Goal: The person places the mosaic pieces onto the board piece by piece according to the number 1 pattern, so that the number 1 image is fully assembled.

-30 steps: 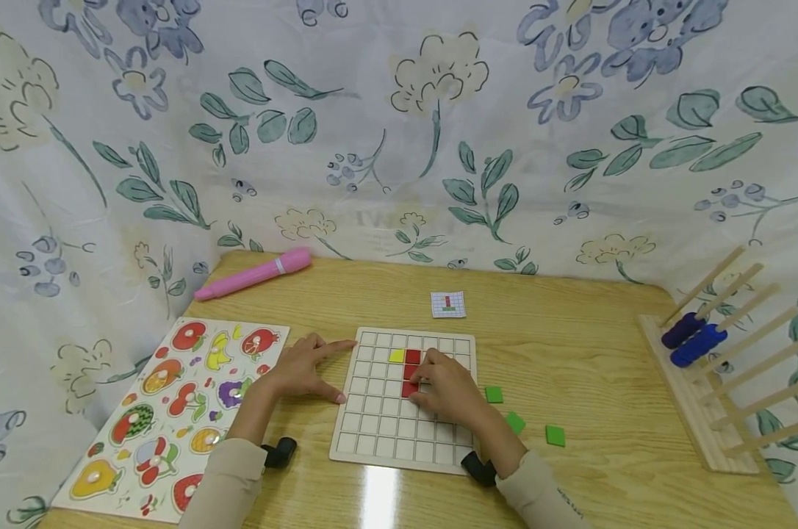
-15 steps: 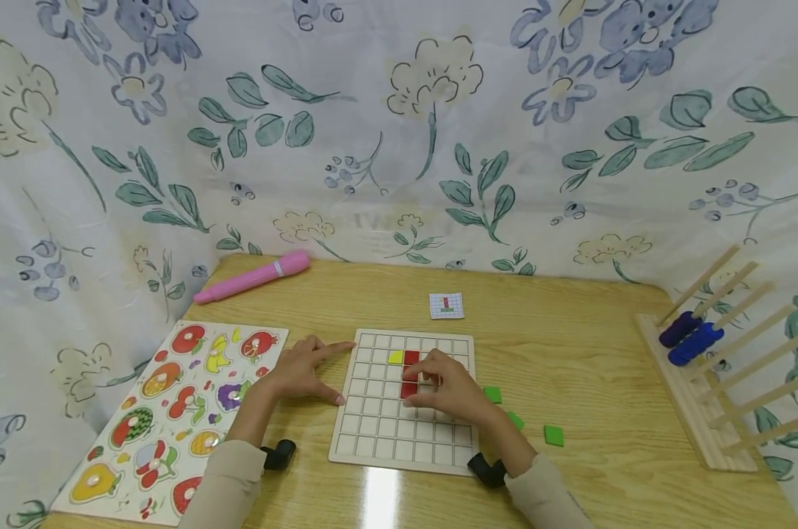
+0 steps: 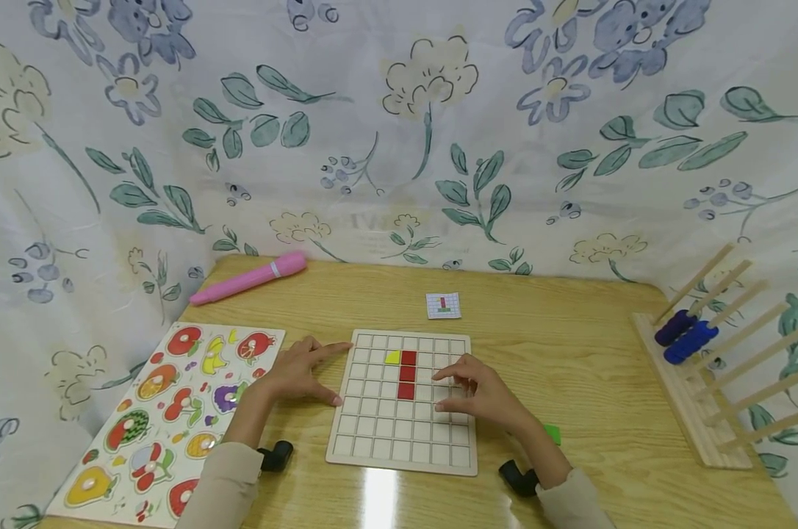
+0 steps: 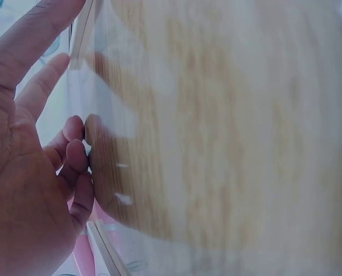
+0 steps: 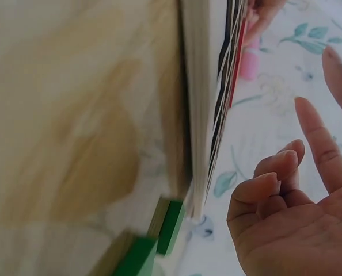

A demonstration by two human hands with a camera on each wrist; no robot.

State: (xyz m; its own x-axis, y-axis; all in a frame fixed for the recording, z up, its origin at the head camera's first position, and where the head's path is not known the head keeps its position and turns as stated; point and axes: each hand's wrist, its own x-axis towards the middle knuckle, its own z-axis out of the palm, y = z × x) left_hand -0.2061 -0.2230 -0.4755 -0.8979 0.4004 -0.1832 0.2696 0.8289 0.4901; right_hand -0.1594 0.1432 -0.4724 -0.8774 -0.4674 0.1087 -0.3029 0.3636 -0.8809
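A pale grid board lies flat on the table. Several red square tiles form a column on it, and a yellow rounded tile sits left of the top one. My left hand spreads index finger and thumb against the board's left edge. Over the board's right side is my right hand, thumb and index finger apart with nothing between them. One green tile shows beyond the right forearm; in the right wrist view two green tiles lie below that hand.
A fruit puzzle board lies at the left, with a pink pen-shaped stick behind it. Behind the grid board is a small pattern card. A wooden peg rack with blue beads stands at the right. A floral cloth hangs behind.
My right hand has drawn away rightward from the red tiles, leaving the column in full view, and its forearm now covers some green tiles. The left hand stays at the board's edge.
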